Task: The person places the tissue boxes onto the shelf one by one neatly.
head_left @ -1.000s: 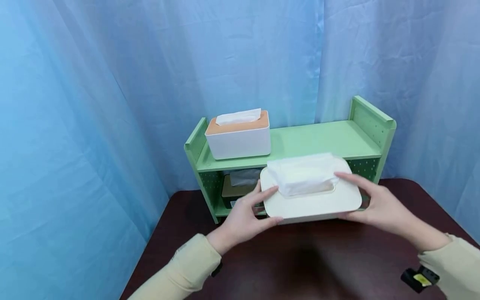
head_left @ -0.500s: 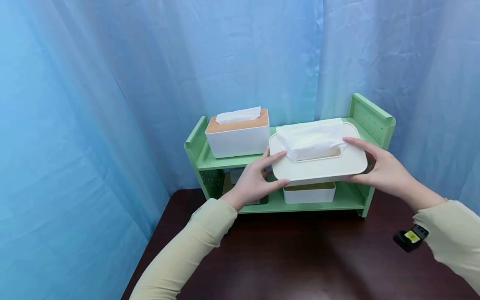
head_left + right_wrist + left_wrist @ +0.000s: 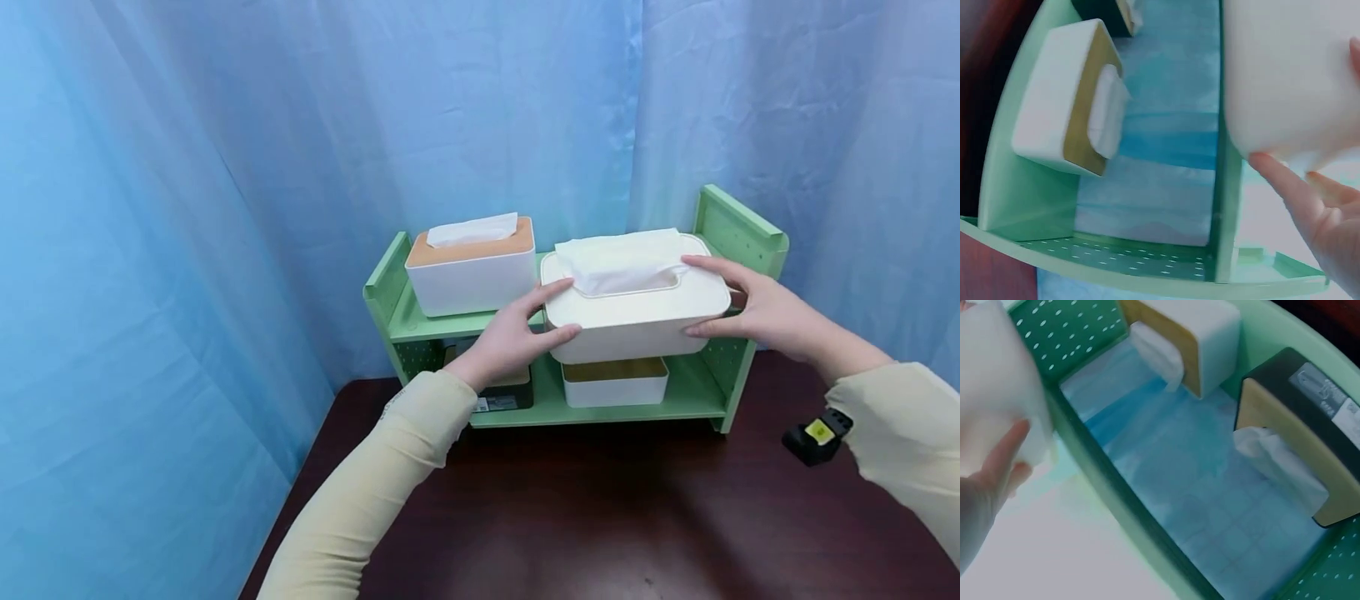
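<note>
Both hands, left hand (image 3: 510,342) and right hand (image 3: 757,312), clasping cream plastic tissue box (image 3: 637,312) ends over green shelf (image 3: 742,242) top; likely light, rigid, smooth.

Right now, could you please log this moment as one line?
left hand: holds tissue box | right hand: holds same box | box: over top of green shelf

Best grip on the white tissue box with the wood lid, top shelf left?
Take the wood-lid tissue box by its two short end walls, coming from the front and slightly above. The tissue sticking out of the lid slot rules out a top grasp. The left end sits near the green shelf side panel, so clearance there looks tight. The cream box, held by the left hand and right hand, crowds the right end.
</note>
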{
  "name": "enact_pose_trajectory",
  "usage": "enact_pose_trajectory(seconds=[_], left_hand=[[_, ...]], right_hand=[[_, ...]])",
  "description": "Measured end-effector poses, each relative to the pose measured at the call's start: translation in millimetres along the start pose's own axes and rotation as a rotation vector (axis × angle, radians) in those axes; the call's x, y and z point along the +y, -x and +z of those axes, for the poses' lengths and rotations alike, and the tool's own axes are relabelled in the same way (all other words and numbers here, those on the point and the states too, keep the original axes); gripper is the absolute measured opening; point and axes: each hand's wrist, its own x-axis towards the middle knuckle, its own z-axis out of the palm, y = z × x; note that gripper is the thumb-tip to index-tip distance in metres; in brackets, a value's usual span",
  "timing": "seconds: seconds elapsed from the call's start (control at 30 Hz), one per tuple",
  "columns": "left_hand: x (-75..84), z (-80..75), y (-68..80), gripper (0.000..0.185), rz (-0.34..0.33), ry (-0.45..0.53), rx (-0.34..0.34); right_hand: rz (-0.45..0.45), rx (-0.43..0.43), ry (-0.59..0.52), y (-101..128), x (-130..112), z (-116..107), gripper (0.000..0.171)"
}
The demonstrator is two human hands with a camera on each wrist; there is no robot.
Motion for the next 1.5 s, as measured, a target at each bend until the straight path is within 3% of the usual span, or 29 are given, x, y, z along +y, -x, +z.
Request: enact_pose_trajectory(seconds=[0.27, 0.6, 1.03, 1.3, 1.5], left_hand=[[6.7, -17.3, -22.9, 0.058, -0.134, 0.253, -0.132], [7.4, -25.0, -38.9, 0.058, -0.192, 0.291, -0.160], [18.8, -12.0, -60.3, 0.050, -0.195, 0.207, -0.022], [15.2, -8.4, -67.1, 0.046, -0.196, 0.134, 0.106], [16.1, -0.5, -74.1, 0.044, -0.184, 0.035, 0.196]], right_hand=[[0.084, -0.167, -0.108, -17.1, -8.1, -14.8, 0.089], [0.153, -0.297, -0.247, -38.2, -7.9, -29.5, 0.090], [0.202, -0.221, -0.254, -50.9, -8.3, -35.4, 0.086], [0.222, -0.099, -0.099, -57.9, -9.9, -23.9, 0.083], [0.226, -0.027, -0.065, -59.4, -8.8, -20.8, 0.082]])
